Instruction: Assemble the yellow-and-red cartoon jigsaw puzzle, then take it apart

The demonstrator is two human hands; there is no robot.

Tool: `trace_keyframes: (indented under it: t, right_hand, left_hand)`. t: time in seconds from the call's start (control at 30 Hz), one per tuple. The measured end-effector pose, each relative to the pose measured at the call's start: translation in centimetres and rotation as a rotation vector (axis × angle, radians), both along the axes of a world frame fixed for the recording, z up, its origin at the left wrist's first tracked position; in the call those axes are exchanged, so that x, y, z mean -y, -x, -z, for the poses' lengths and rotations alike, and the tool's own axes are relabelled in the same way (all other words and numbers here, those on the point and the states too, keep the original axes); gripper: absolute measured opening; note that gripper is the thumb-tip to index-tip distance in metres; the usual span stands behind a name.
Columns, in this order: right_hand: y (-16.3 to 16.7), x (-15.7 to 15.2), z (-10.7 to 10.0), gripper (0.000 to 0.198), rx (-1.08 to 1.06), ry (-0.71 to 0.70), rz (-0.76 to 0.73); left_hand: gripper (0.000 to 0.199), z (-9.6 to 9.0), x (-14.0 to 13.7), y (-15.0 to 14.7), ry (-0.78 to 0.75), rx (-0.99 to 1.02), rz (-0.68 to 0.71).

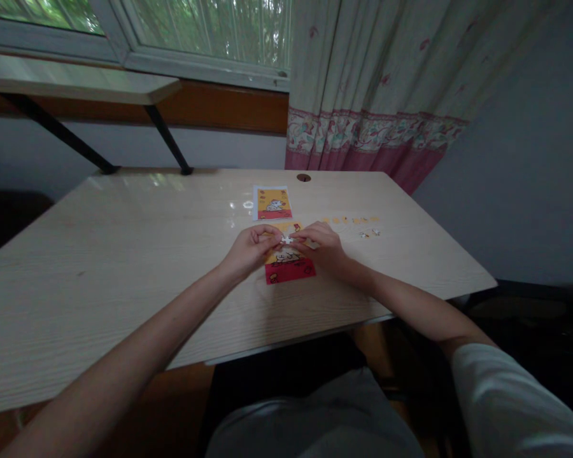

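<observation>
Pale wood-grain covers the tabletop (124, 254), where we see one left hand (248, 247) near the frame's centre, thumb and finger pinching the left edge of one small white jigsaw piece (287, 240). Just above, at upper centre, lies one printed picture card (273, 203). The piece sits between both sets of fingertips, over the upper part of one red-and-yellow jigsaw (291, 272); we cannot tell whether it touches that surface. Its long axis seems to run crosswise, though it is too small for us to be sure, and neither hand is nearer. From the right, one right hand (328, 249) pinches the opposite edge. Right of centre, we count two loose white pieces (375, 232) below a row of yellow pieces (335, 221), about six, too faint for an exact count.
</observation>
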State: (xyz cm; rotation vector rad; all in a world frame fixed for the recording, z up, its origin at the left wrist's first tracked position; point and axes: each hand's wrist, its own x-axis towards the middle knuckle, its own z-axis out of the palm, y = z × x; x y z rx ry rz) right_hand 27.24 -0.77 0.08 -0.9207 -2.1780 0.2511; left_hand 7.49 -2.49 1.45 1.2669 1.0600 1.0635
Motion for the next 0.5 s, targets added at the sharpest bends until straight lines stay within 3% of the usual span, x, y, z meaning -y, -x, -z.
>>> trace_keyframes:
  t: [0.37, 0.5]
  right_hand:
    - [-0.4, -0.7, 0.0, 0.013, -0.046, -0.023, 0.08]
    - [-0.7, -1.1, -0.2, 0.013, -0.081, 0.058, 0.053]
  left_hand:
    - [0.014, 0.3, -0.5, 0.6, -0.14, -0.095, -0.027]
    - [0.015, 0.4, -0.5, 1.8, -0.341, -0.377, -0.071]
